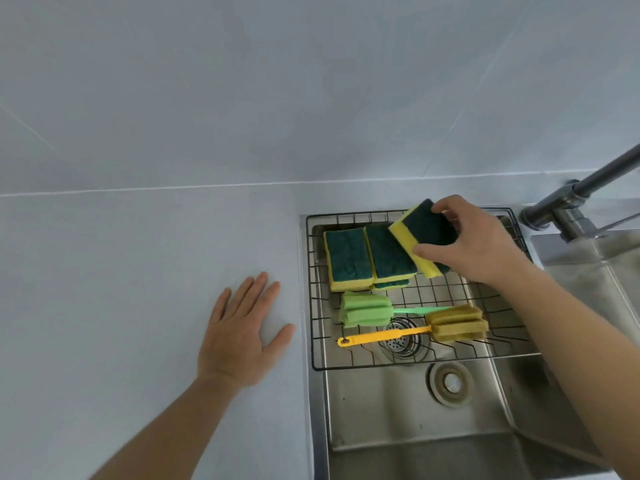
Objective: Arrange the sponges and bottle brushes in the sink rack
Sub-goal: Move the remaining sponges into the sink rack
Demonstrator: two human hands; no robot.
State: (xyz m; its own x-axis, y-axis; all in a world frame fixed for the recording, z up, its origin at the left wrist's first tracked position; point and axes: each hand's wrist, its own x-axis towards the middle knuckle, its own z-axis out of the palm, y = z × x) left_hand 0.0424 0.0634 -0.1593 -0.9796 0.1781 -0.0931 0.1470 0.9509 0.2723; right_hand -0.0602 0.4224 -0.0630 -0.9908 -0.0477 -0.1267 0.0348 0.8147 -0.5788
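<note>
our left hand (239, 336) is lying flat and open on the counter (138, 271), fingers spread, holding nothing. our right hand (478, 244) is gripping a sponge (420, 237) tilted over the rack (313, 306) across the sink (415, 427). two sponges (367, 258) are lying side by side in the rack, with another peeking out under them. nearer us, a green brush (367, 310) and a yellow brush (453, 325) are resting on the wires.

Pale kitchen corner in soft, even light

A pale grey smooth table (138, 271) meets a pale grey tiled wall (277, 81) along a thin white seam; a stainless steel sink basin (398, 417) is set in at right, with a dark metal tap (568, 202) behind it.
</note>
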